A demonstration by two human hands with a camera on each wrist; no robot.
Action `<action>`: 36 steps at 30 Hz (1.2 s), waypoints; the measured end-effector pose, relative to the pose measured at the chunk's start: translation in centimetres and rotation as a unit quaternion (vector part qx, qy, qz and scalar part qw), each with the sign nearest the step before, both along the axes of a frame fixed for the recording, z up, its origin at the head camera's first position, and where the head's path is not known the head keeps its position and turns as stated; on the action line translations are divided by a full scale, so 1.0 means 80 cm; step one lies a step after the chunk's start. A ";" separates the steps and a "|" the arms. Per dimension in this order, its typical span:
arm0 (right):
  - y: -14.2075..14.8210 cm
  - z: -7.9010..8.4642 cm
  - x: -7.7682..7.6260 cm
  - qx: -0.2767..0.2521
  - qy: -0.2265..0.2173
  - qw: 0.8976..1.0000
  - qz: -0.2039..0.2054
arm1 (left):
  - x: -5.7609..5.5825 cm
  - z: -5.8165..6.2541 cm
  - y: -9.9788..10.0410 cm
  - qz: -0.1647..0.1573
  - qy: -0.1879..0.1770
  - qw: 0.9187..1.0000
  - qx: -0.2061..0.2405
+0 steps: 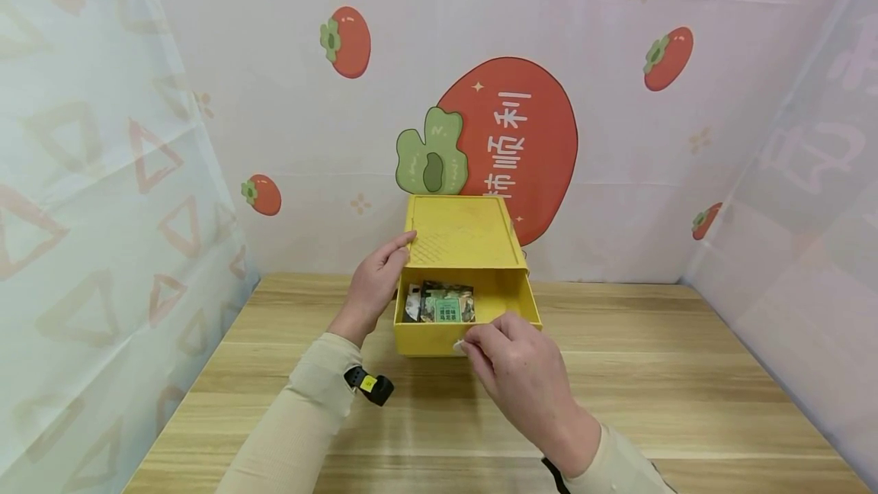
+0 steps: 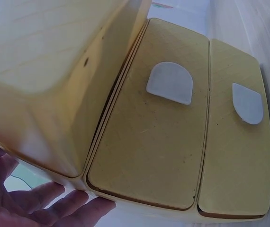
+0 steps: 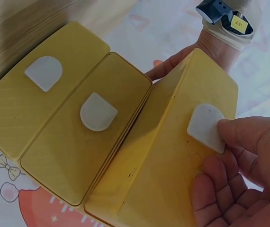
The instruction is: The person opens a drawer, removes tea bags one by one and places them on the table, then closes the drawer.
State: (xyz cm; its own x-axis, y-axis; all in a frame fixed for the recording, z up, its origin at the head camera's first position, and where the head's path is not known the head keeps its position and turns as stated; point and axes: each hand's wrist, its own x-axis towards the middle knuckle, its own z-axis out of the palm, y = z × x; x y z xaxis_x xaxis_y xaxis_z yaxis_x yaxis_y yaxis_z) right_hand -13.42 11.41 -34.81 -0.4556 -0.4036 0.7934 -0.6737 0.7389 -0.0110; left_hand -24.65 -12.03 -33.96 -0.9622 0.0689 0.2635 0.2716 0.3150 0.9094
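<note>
A small yellow drawer cabinet (image 1: 459, 231) stands on the table with its top drawer (image 1: 418, 340) pulled out. My right hand (image 1: 524, 372) pinches the white drawer handle (image 3: 205, 126) between thumb and fingers. Against the cabinet's left side rests my left hand (image 1: 373, 284), its fingers (image 2: 68, 208) stretched along the side wall in the left wrist view. Inside the open drawer, a dark packet with a green label (image 1: 447, 307) lies beside a black-and-white packet (image 1: 413, 303). The drawer's right part shows bare yellow bottom.
Beneath the open drawer are two closed drawers, the middle drawer (image 2: 144, 142) and the bottom drawer (image 2: 234, 165), each with a white handle. The wooden table (image 1: 652, 372) extends around the cabinet. A cloth backdrop (image 1: 288, 97) with printed persimmons hangs behind, with cloth walls on both sides.
</note>
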 end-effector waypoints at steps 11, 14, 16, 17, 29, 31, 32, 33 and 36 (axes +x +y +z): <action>0.000 0.001 0.005 0.006 -0.028 1.000 -0.011 | 0.000 0.002 -0.001 -0.006 -0.006 1.000 -0.004; -0.001 0.001 0.006 0.005 -0.022 1.000 -0.012 | 0.000 0.002 -0.001 -0.005 -0.006 1.000 -0.004; -0.001 0.001 0.007 0.005 -0.022 1.000 -0.012 | 0.000 0.002 -0.001 -0.005 -0.005 1.000 -0.005; -0.001 0.001 0.008 0.004 -0.022 1.000 -0.012 | 0.000 0.002 -0.001 -0.005 -0.005 1.000 -0.005; -0.001 0.004 0.017 0.019 -0.050 0.998 -0.031 | 0.000 0.003 -0.001 -0.005 -0.003 1.000 -0.011; -0.001 0.004 0.018 0.018 -0.048 0.998 -0.031 | 0.000 0.003 -0.001 -0.007 -0.004 1.000 -0.011; -0.001 0.003 0.018 0.017 -0.046 0.998 -0.030 | 0.000 0.003 -0.001 -0.009 -0.005 1.000 -0.012; -0.001 0.003 0.019 0.016 -0.043 0.999 -0.029 | 0.000 0.003 -0.002 -0.010 -0.005 1.000 -0.011; -0.002 0.003 0.020 0.013 -0.038 0.999 -0.028 | -0.002 0.002 -0.002 -0.012 -0.007 1.000 -0.009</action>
